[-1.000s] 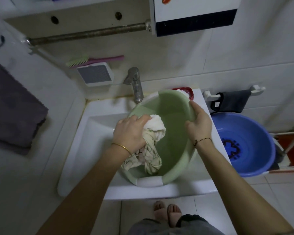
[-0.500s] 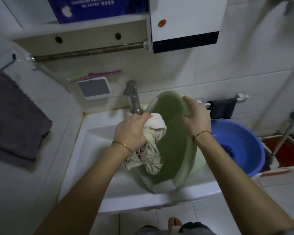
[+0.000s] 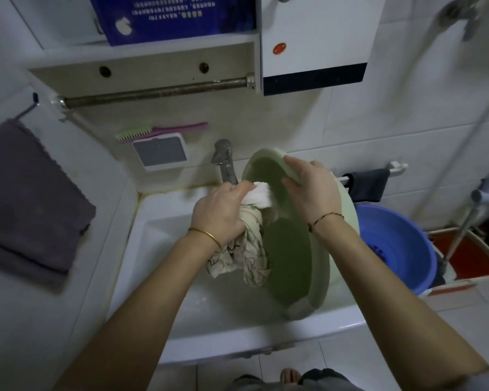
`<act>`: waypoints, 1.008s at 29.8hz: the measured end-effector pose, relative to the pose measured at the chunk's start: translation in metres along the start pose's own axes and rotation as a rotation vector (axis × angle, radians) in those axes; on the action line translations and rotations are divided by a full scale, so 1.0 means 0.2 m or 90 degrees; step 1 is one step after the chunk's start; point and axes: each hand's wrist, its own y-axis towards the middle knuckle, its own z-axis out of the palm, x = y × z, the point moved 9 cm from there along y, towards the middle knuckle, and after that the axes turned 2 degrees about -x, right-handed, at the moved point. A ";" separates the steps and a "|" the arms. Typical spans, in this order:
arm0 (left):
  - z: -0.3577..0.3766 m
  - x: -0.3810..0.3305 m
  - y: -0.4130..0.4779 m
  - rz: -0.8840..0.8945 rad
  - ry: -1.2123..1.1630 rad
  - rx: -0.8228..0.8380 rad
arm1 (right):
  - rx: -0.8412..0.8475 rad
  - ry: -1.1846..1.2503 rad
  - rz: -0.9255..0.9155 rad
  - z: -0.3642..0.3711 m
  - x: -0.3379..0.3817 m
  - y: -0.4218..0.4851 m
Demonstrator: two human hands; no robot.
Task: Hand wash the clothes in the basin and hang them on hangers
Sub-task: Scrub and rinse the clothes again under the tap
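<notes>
Your right hand [image 3: 311,193] now tips the green basin [image 3: 322,255] steeper toward nine o'clock, draining it, while your left hand [image 3: 219,214] clamps the wet clothes [image 3: 249,249].

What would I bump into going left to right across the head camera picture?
Grey towel → left hand → patterned cloth → green basin → blue basin → red tray.

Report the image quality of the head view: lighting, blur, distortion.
Head view: dim, flat, bluish indoor light with no hard shadows; wide-angle lens bows the wall tiles and metal rail; edges are soft, the grey towel smeared; centre is sharper, showing the left hand, wet cloth and green basin.
</notes>
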 end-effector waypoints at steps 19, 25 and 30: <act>-0.02 0.03 -0.02 0.017 -0.027 -0.024 | -0.031 -0.126 -0.067 -0.11 0.23 -0.07; -0.03 0.00 0.01 0.021 -0.036 -0.019 | -0.060 -0.067 -0.063 -0.15 0.20 -0.08; -0.07 -0.05 0.05 0.022 -0.077 -0.047 | -0.101 0.168 0.074 -0.20 -0.06 -0.04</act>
